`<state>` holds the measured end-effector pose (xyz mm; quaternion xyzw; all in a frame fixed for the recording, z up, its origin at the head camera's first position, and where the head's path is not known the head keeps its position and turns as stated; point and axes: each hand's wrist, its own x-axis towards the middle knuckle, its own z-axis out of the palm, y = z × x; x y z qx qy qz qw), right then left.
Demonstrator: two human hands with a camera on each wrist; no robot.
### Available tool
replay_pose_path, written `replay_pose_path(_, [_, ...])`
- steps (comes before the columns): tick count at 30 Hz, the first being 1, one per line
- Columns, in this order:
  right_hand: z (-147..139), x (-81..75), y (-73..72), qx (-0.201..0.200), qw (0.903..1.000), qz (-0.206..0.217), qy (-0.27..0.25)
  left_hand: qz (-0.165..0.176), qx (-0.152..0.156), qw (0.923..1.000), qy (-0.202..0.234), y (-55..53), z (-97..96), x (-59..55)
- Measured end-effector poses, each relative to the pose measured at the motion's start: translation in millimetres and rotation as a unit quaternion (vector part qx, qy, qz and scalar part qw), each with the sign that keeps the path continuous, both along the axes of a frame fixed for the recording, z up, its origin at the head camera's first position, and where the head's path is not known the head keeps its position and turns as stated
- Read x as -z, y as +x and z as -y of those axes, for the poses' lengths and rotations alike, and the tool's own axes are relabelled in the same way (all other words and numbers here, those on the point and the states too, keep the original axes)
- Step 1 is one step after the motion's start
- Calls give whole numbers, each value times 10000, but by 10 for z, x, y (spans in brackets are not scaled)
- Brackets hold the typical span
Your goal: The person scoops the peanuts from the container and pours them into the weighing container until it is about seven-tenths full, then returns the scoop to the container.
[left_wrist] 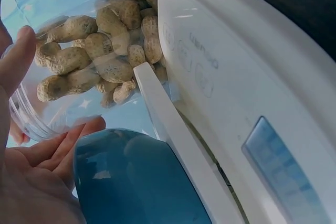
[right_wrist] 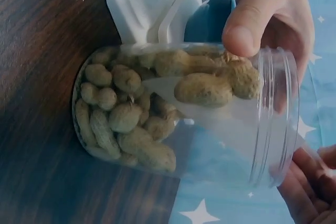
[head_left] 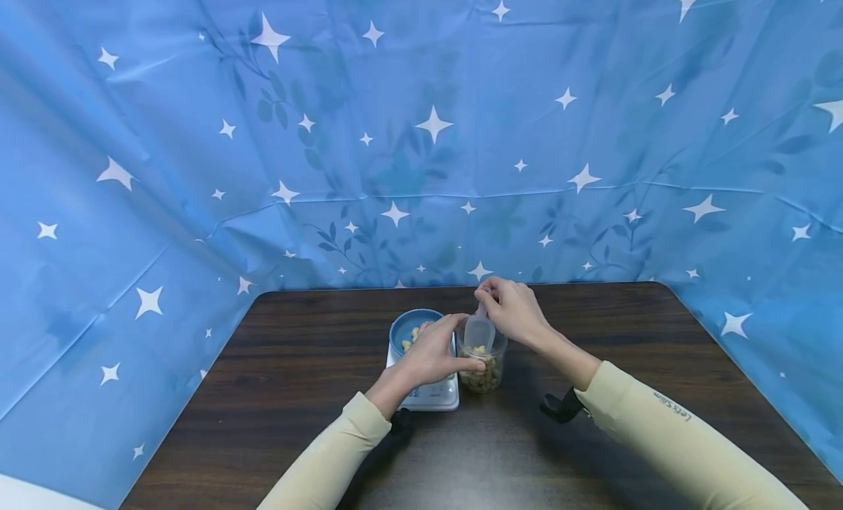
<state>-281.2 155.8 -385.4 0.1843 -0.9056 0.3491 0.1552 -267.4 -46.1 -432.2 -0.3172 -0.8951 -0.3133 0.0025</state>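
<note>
A clear plastic jar (head_left: 486, 380) of unshelled peanuts (right_wrist: 131, 114) stands on the table, to the right of a white kitchen scale (head_left: 435, 400). My left hand (head_left: 431, 351) grips the jar close to its rim, thumb on the near side. By its handle, my right hand (head_left: 515, 310) pinches a translucent scoop (head_left: 479, 333), whose head dips through the jar's mouth. In the right wrist view a few peanuts (right_wrist: 203, 89) lie higher than the rest, beside the scoop. On the scale sits a blue bowl (head_left: 399, 329) with some peanuts inside, partly hidden by my left hand.
The dark wood-grain table (head_left: 296, 407) extends around the scale and jar, its far edge just beyond them. A blue cloth (head_left: 435, 166) with white stars hangs behind and at the sides. Dark wrist straps (head_left: 560, 406) stick out under the sleeves.
</note>
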Motion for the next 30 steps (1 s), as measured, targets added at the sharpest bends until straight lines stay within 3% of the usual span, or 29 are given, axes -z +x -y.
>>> replay_pose_path(5, [-24, -38, 9, 229, 9992, 285, -139, 54, -3, 10000, -8, -1, -4, 4])
replay_pose_path(10, [-87, -73, 16, 484, 9943, 543, -775, 57, -74, 10000, -30, 2, 3, -13])
replay_pose_path(13, [-101, -63, 42, 393, 9909, 753, -1049, 62, -99, 9999, -45, 5, 8, -20])
replay_pose_path(18, [-53, -4, 100, 118, 9905, 918, -1013, 97, -81, 9999, 8, 1, 12, -11])
replay_pose_path(21, [-41, -4, 109, 214, 9898, 916, -1068, 85, -95, 9999, 16, -4, 9, -12])
replay_pose_path(24, [-82, -24, 86, 400, 9841, 1089, -1344, 68, -127, 9999, -11, -8, 6, -17])
replay_pose_path(30, [-194, -31, 58, 525, 9619, 1626, -2136, 122, -120, 9999, -16, -9, -2, -26])
